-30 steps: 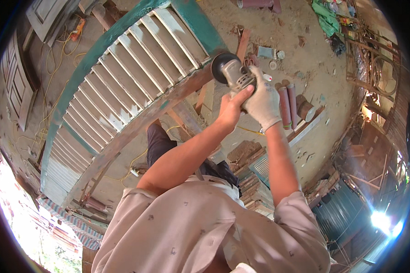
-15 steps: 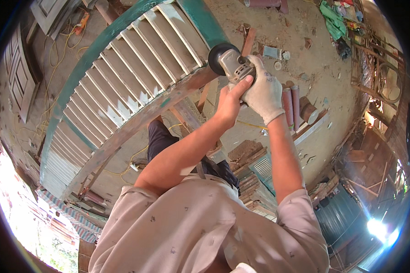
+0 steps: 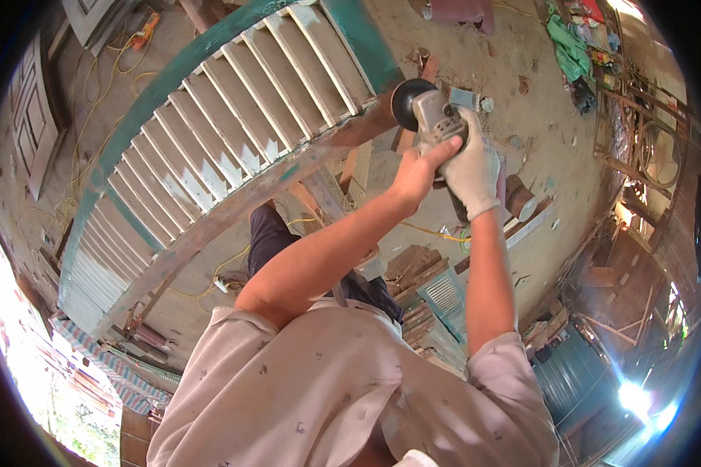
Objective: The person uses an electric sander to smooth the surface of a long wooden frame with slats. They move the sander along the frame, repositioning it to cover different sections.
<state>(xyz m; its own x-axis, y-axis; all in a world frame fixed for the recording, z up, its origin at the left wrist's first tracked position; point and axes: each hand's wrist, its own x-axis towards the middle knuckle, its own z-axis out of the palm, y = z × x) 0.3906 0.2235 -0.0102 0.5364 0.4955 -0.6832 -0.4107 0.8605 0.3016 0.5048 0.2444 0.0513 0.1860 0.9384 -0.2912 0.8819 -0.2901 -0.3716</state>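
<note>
Both my hands grip an angle grinder [image 3: 435, 111] with a round black disc [image 3: 410, 104]. My bare left hand [image 3: 422, 167] closes on the tool's body from the near left side, thumb on top. My right hand [image 3: 475, 165], in a whitish glove, wraps round it from the right. The disc is at the right end of a louvered shutter [image 3: 234, 124], by its bare brown edge; whether they touch I cannot tell. White slats fill the shutter's frame, which carries green paint [image 3: 358, 35] along the far side and right end.
Wooden supports [image 3: 319, 194] stand under the shutter. A yellow cord [image 3: 424, 231] runs across the dirt floor. Carved wooden panels [image 3: 35, 121] lean at the far left. More shutters [image 3: 444, 300] lie stacked near my legs. Wooden scraps and a green cloth [image 3: 568, 47] sit at the right.
Both hands and the angle grinder have shifted to the right along the shutter's end. The disc has gone from the green corner toward the outer edge. The view has shifted slightly.
</note>
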